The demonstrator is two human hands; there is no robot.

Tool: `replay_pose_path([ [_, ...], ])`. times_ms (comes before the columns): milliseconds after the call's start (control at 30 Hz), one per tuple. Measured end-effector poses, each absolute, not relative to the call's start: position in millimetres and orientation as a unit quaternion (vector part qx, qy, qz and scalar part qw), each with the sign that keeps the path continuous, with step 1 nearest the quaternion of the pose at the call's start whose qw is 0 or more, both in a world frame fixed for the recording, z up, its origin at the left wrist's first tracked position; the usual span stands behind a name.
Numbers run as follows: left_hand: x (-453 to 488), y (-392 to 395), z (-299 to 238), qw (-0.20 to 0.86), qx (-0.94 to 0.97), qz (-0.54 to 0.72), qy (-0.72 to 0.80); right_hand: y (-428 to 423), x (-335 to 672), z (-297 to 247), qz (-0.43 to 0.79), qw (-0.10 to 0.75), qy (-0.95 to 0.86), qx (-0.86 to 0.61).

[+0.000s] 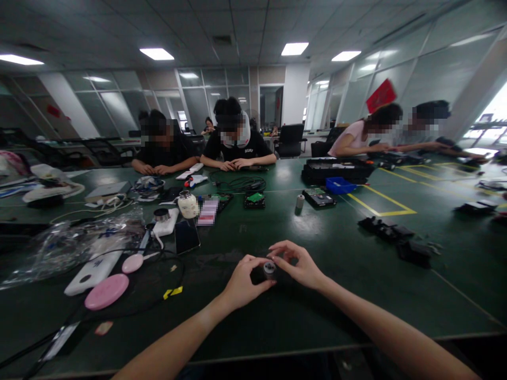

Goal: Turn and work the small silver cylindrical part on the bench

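Near the front of the green table, a small grey metal cylinder (270, 270) shows its round end face, which has dark holes. My left hand (246, 282) grips it between thumb and curved fingers. Just above its upper edge, the thumb and fingers of my right hand (298, 264) come together in a pinch. Whatever those fingertips hold, if anything, is too small to make out. A similar metal cylinder (300, 201) stands upright farther back on the table.
To the left lie a black phone (187, 236), a pink round case (106, 291), cables and clear plastic wrap (95, 237). Black parts (386, 228) are on the right. Farther back sit a hard drive (254, 200) and a blue tray (340, 185). Several people work around the table.
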State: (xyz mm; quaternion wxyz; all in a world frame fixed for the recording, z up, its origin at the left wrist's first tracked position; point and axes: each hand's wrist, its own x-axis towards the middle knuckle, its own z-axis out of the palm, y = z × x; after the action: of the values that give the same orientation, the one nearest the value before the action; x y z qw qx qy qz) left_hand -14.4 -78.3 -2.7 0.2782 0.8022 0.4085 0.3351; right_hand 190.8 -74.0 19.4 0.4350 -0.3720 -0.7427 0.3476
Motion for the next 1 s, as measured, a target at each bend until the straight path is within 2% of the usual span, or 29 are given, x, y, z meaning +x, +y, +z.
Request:
replay_pose_path([
  [200,-14.1,-78.3,-1.9,0.281,0.801,0.329,0.414,-79.0,184.1,17.2,0.308,0.401,-0.778,-0.373],
  [433,-14.0,-78.5,-0.4,0.281,0.803,0.330,0.409,-60.3,194.4,13.0,0.336,0.480,-0.704,-0.402],
  [700,-15.1,-81.3,6.7,0.297,0.798,0.316,0.419,-21.0,242.4,1.5,0.443,0.268,-0.771,-0.372],
  [833,-14.6,-81.6,7.7,0.294,0.799,0.317,0.418,-18.2,249.3,3.0,0.414,0.228,-0.803,-0.362],
  [1000,-15.2,-80.6,5.2,0.289,0.803,0.317,0.413,-19.1,248.9,4.4,0.413,0.225,-0.807,-0.357],
])
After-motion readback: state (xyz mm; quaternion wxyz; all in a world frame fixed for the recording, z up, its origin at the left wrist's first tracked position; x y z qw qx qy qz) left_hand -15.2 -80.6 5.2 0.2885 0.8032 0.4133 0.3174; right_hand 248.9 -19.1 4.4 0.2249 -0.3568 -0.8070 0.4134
